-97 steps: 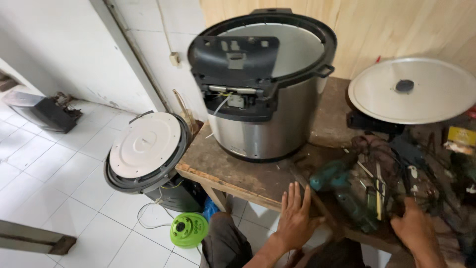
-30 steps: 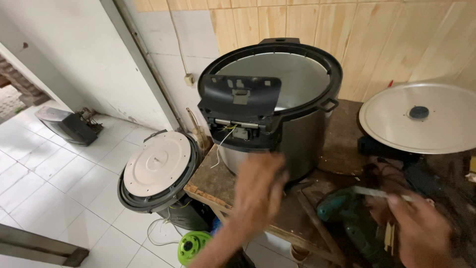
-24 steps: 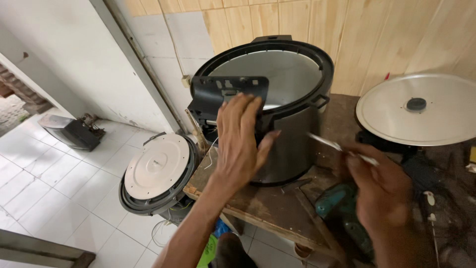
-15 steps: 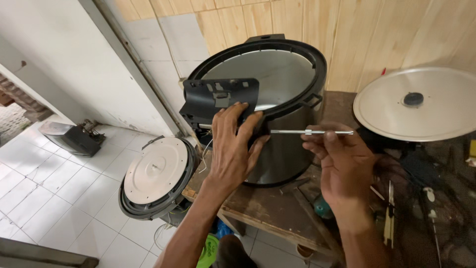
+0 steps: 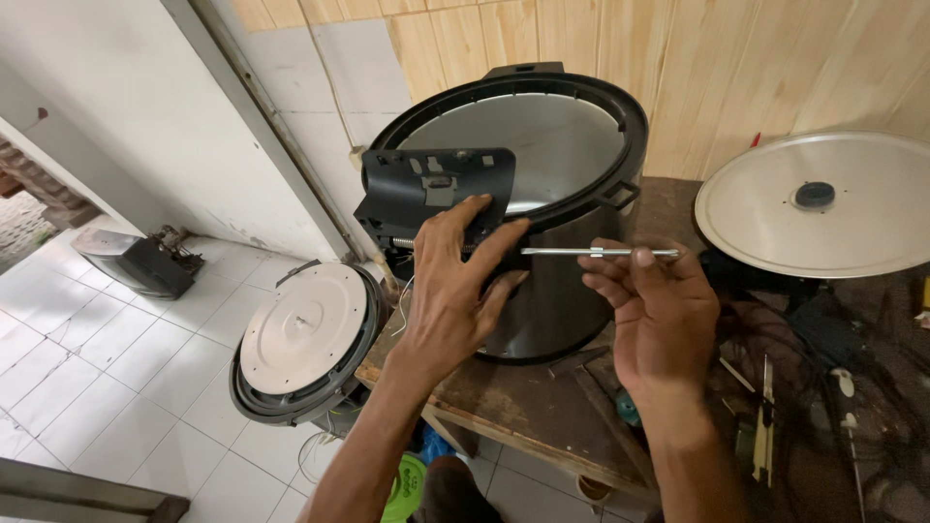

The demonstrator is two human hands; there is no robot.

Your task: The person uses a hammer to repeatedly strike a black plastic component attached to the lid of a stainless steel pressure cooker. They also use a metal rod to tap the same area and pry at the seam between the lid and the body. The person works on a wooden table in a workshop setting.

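Two hands — left [image 5: 455, 291] on black panel [image 5: 436, 189]; right [image 5: 659, 310] pinching metal rod [image 5: 591, 252].

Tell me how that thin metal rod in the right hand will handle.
The metal rod looks straight and unbending, so probably stiff. It is thin, so likely light. Smooth and round, it could slip through the right hand fingers or roll if laid on the wooden table.

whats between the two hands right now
A thin metal rod spans the gap in the head view, from the right hand toward the left hand on the cooker's black panel.
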